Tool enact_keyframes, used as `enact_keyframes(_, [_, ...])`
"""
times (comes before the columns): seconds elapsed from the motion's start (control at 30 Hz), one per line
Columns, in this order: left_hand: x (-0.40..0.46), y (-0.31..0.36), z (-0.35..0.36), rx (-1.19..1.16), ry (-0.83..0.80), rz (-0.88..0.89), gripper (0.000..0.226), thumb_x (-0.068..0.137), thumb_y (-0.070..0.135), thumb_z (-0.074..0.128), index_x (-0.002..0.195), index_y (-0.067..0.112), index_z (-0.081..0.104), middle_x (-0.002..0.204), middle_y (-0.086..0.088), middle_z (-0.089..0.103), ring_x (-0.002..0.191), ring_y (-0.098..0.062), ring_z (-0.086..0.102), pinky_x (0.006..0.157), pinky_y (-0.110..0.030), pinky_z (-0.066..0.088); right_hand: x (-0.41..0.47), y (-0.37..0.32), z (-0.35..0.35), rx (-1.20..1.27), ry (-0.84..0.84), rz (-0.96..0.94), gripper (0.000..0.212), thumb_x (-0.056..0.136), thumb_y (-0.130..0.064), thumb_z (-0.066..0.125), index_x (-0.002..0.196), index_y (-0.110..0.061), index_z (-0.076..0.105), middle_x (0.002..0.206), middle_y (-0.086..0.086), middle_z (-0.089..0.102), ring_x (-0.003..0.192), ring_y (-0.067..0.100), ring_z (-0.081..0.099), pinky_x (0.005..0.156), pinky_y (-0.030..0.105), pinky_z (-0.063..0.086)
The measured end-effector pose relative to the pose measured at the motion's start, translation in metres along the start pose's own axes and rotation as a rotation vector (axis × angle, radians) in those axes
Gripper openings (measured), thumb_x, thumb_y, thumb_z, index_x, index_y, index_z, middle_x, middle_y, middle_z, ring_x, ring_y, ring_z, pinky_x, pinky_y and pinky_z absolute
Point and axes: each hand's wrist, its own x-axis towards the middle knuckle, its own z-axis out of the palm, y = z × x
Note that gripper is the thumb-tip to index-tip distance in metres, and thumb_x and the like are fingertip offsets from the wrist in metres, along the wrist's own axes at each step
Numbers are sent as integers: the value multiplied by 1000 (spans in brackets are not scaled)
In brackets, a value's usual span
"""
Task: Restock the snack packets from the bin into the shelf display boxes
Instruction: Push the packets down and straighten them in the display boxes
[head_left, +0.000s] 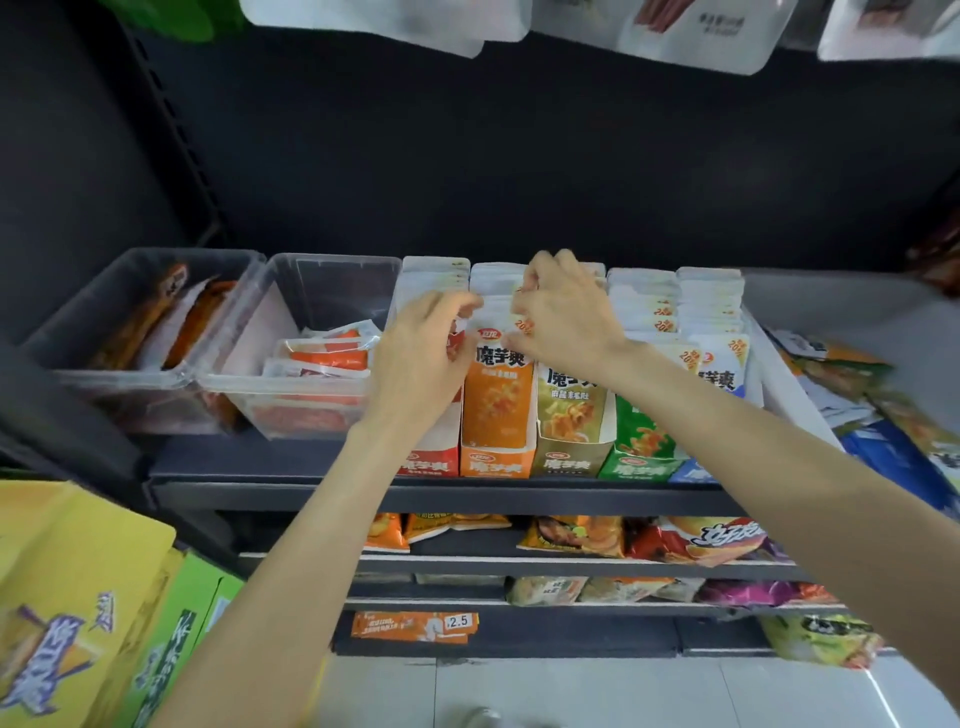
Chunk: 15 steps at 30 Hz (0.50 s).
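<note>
A row of display boxes stands on the shelf: red (431, 465), orange (496, 462), olive (571, 460), green (641, 465) and blue (693, 470). Each is packed with upright snack packets. My left hand (421, 353) rests with curled fingers on the packet tops between the red and orange boxes. My right hand (563, 306) pinches the white tops of the orange packets (498, 395) further back. A white bin (800, 358) at the right holds loose mixed packets (841, 374).
Two clear plastic tubs (156, 374) (291, 400) with reddish packets sit at the shelf's left. Bags hang overhead (675, 31). Lower shelves (571, 564) carry chip bags. Yellow and green cartons (78, 597) stand at the lower left.
</note>
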Motion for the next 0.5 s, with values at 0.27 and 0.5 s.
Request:
enact_keyframes(0.27, [3, 45, 3, -8, 108, 214, 21, 89, 25, 59, 106, 16, 68, 104, -1, 68, 102, -17, 54, 85, -22, 37, -57, 44, -34, 318, 261, 17, 21, 87, -28, 65, 103, -15, 63, 105, 3, 56, 94, 18, 48, 82, 27, 38])
enact_keyframes(0.5, [28, 148, 46, -372, -24, 717, 18, 91, 17, 57, 103, 12, 69, 97, 0, 67, 99, -20, 54, 93, -32, 39, -177, 155, -69, 336, 234, 342, 13, 85, -22, 62, 97, -19, 66, 79, -7, 68, 75, 11, 66, 71, 23, 47])
